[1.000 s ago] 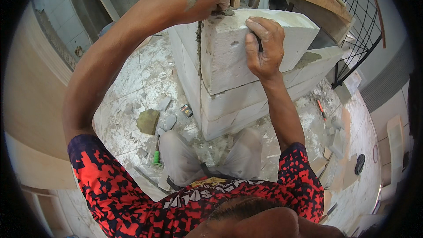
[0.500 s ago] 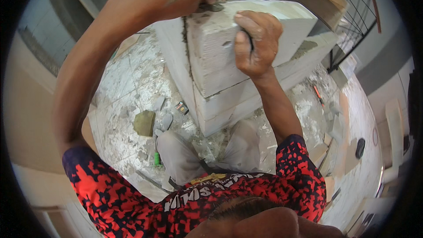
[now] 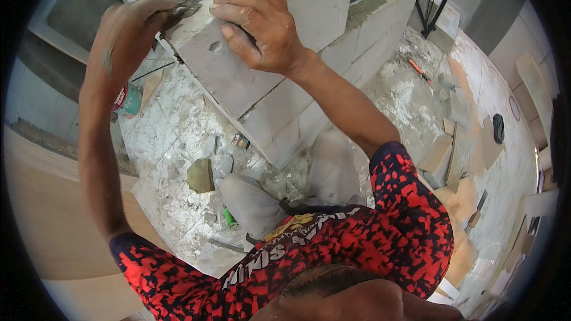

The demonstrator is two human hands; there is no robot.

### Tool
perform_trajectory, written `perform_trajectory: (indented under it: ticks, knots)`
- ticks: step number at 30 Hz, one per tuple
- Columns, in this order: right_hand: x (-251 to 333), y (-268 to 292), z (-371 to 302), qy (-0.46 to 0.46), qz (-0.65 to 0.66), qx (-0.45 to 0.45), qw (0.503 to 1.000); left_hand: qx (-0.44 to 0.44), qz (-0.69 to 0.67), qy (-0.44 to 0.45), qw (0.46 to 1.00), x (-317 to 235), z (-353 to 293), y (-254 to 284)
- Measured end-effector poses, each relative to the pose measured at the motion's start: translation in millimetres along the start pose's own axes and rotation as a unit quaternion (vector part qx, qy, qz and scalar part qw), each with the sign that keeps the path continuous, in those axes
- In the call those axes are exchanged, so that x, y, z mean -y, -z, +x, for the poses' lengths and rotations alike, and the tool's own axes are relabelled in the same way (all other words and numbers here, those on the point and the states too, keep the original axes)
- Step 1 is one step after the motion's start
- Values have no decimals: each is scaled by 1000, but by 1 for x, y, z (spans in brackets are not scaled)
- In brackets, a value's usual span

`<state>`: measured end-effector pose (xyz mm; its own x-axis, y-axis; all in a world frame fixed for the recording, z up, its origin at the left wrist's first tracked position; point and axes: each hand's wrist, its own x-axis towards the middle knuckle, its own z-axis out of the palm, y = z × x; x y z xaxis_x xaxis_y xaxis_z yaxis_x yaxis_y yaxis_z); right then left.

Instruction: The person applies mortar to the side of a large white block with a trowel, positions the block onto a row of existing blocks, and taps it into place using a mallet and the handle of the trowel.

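At the upper left, my left hand [image 3: 134, 27] is closed at the top end of a white lightweight block wall [image 3: 267, 92], with a lump of wet grey mortar [image 3: 183, 10] at its fingertips. My right hand [image 3: 264, 27] is at the near upper edge of the top block, its fingers bent and its thumb apart from them. I see nothing held in it. The top block has a small chip in its face below the right hand. Grey mortar lies on the lower course's ledge, and a thin pale strip runs down the wall's left corner.
Below the wall, a stone-like chunk [image 3: 200, 176], a small box [image 3: 240, 141] and a green-handled tool [image 3: 229, 217] lie on the splattered floor. A paint bucket [image 3: 128, 100] stands left, partly behind my arm. An orange tool [image 3: 420, 71] and board offcuts [image 3: 437, 153] lie right.
My view has shifted, so the wall sits further left and up. My left hand now shows more fully at the wall's end, with mortar. The right hand's fingers have loosened slightly on the block.
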<state>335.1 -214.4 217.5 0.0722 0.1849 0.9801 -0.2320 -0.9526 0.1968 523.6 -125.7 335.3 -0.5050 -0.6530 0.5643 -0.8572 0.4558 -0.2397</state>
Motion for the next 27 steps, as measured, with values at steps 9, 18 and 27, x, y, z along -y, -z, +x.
perform_trajectory:
  ticks: [9,18,27]
  knots:
    - [-16,189,-149,-384,-104,3,918,-276,-122,115,947,-99,-85,-99]
    - [357,331,-507,-855,-323,259,313,-252,-219,290,897,-157,-115,-200]
    - [462,329,-530,-919,-191,277,204,-253,-191,409,856,-110,-158,-244]
